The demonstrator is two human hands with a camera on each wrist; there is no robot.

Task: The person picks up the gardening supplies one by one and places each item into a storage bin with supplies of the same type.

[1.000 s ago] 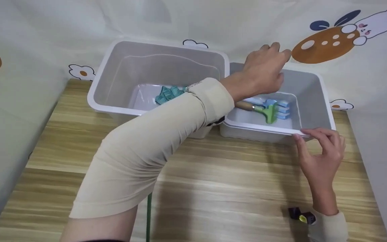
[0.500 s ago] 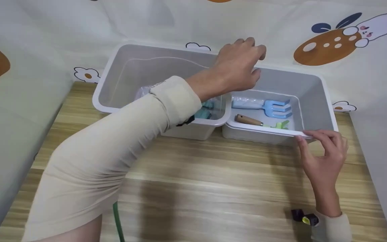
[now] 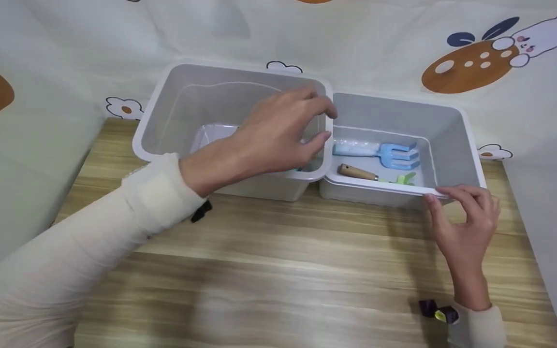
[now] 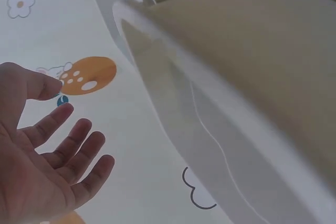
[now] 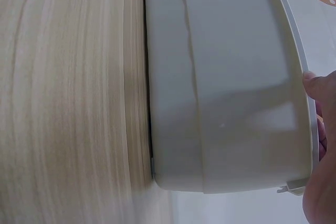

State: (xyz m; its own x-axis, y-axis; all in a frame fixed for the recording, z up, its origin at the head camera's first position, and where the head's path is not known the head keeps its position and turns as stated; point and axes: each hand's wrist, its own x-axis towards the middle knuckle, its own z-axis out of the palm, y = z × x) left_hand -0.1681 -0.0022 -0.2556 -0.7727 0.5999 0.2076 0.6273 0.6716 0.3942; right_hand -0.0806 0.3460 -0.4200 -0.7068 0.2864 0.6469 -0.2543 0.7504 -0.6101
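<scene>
My left hand (image 3: 278,128) hangs over the left grey bin (image 3: 196,99), with its fingers loosely bent and nothing between them. The left wrist view shows the same hand (image 4: 52,156) with fingers spread, beside the bin's wall. My right hand (image 3: 467,224) pinches the front rim of the right grey bin (image 3: 452,140) near its right corner, thumb outside. In that bin lie a blue hand fork (image 3: 397,155), its handle in bubbly clear wrap, and a small green tool with a wooden handle (image 3: 357,172). My left hand hides most of the teal fabric in the left bin.
Both bins stand side by side at the back of the wooden table (image 3: 307,241), against a printed cloth backdrop (image 3: 380,38). The left bin is taller than the right one. A side panel (image 3: 549,169) rises along the table's right edge.
My left hand has moved left and toward me, from above the right bin to above the left one. The green tool has come to lie near the front wall. My right hand keeps its grip.
</scene>
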